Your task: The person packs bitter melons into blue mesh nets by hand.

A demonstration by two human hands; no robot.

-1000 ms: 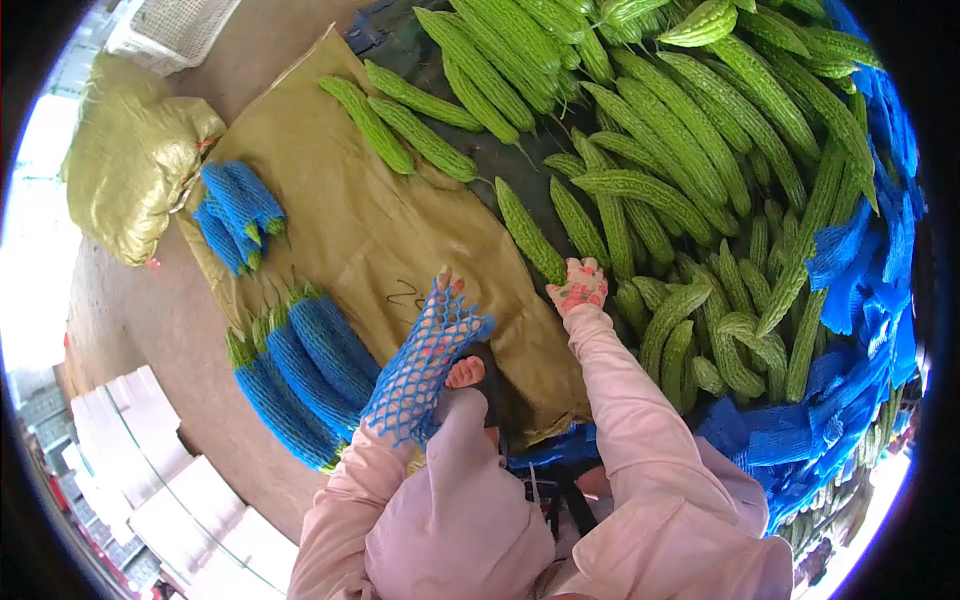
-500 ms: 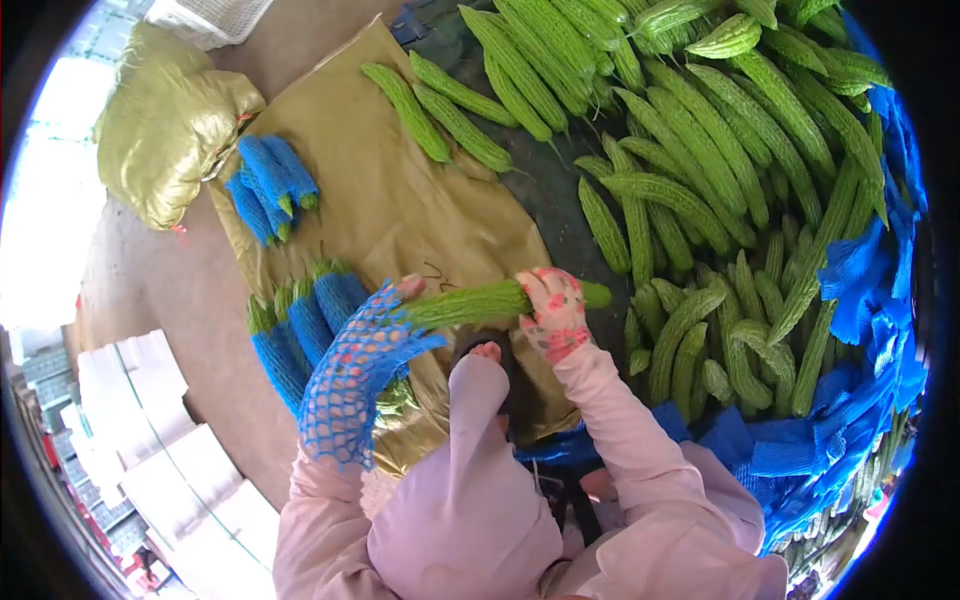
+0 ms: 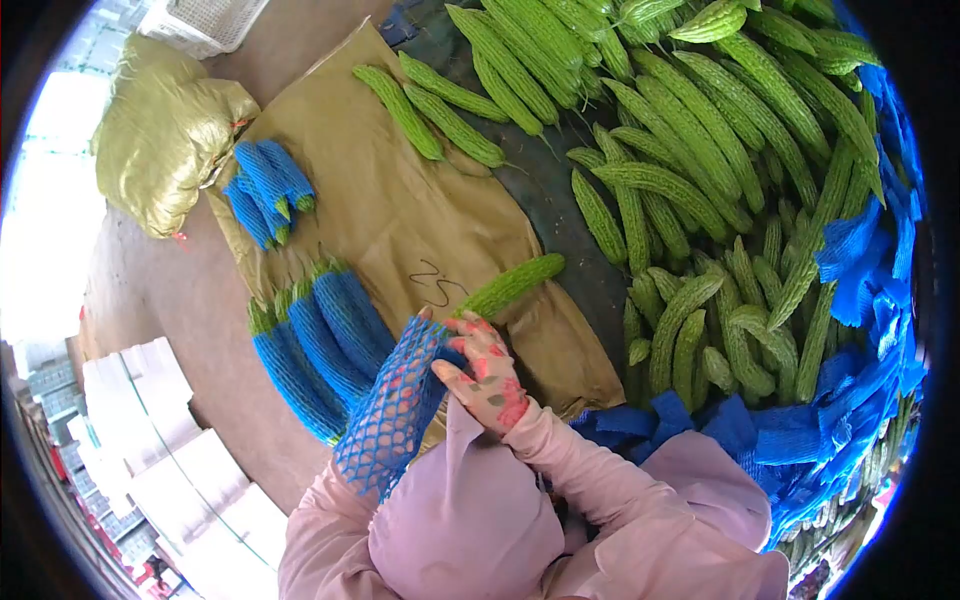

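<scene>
The left hand [image 3: 408,368] is sheathed in a blue mesh sleeve [image 3: 375,440] that runs past the wrist onto the forearm; mesh and the other hand cover its fingers, so I cannot tell how firmly they are closed. The right hand [image 3: 487,375], in a floral glove, comes against it, thumb and fingers on bunched mesh; whether they pinch it tight is unclear. The hands are together, nearly touching the pink hood [image 3: 465,500], with little room on that side.

A bitter melon [image 3: 515,285] slants up and right from the hands, its near end hidden at the fingers, its far tip reaching the right edge of a khaki sheet [image 3: 390,220]. Beyond that edge, a dark strip of ground cloth [image 3: 550,205] separates the sheet from the bitter melon pile [image 3: 720,170]. The widest open room is the bare sheet ahead of the hands, up to three loose bitter melons [image 3: 450,120] near its top right edge.

On the left, a row of netted melons [image 3: 320,340] lies close beside the left forearm; a smaller netted bundle [image 3: 268,190] sits farther up by the sheet's left edge.
</scene>
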